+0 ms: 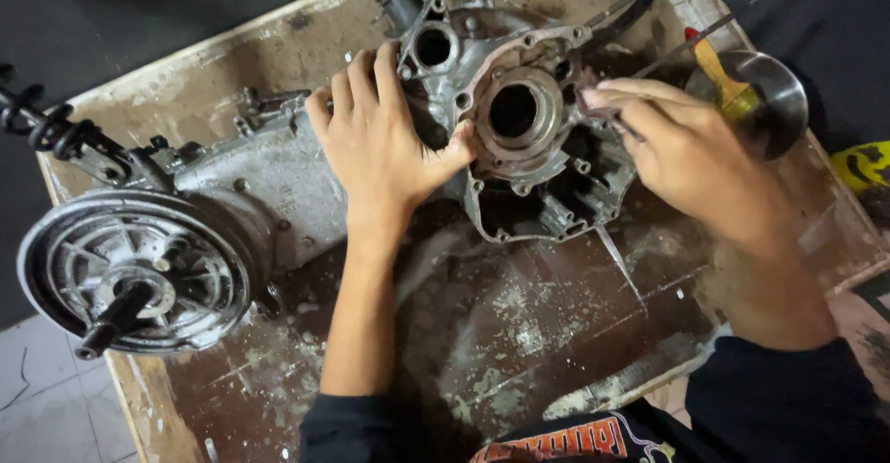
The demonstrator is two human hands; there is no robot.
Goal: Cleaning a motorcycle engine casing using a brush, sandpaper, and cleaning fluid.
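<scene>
A grey metal engine case (519, 139) lies on a stained wooden board (519, 333). Its open side faces up, with a round bearing hole in the middle. My left hand (385, 139) rests flat on the case, thumb against the rim of the bearing hole. My right hand (686, 152) is at the right edge of the case, fingers pinched on a thin dark tool (616, 23) that runs up to the right. A wheel hub with drum (134, 273) is fixed to the case's left end.
A shiny metal bowl (774, 101) with a yellow-handled brush (723, 78) sits at the board's upper right corner. A black coil spring (42, 125) sticks out at the far left. Dark floor surrounds the board; pale tiles show at the lower left.
</scene>
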